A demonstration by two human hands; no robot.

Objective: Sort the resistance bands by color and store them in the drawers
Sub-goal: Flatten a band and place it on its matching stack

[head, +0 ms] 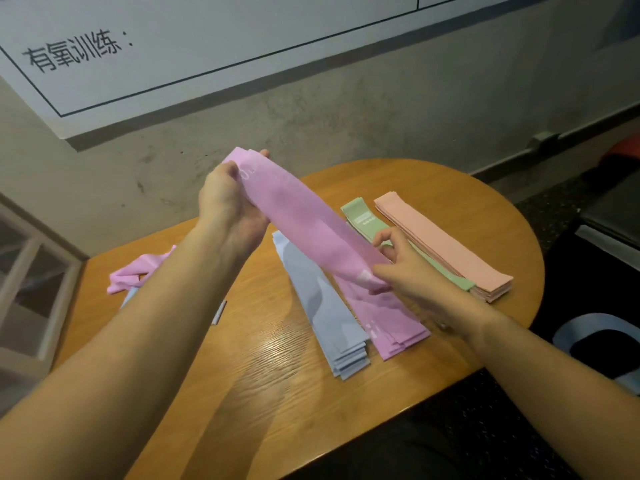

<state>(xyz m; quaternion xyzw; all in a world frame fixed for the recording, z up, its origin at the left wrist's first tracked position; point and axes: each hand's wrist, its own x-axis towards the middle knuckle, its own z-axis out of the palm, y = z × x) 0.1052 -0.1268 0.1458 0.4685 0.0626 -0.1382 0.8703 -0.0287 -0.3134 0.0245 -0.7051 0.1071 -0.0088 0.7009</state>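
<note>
I hold a pink resistance band (pixel 298 216) stretched flat in the air above the round wooden table (pixel 263 393). My left hand (pixel 228 206) grips its far end and my right hand (pixel 405 268) pinches its near end. Below it lie sorted stacks: blue bands (pixel 325 317), pink bands (pixel 388 323), green bands (pixel 363 216) and peach bands (pixel 446 247). A loose crumpled pink band (pixel 135 271) lies at the table's left, with a bit of blue band partly hidden under my left forearm.
A concrete wall with a white printed board (pixel 207 39) rises behind the table. A glass-fronted cabinet (pixel 31 285) stands at the left. Dark floor and dark seating lie to the right, with a blue-rimmed object (pixel 581 330) near the table's edge.
</note>
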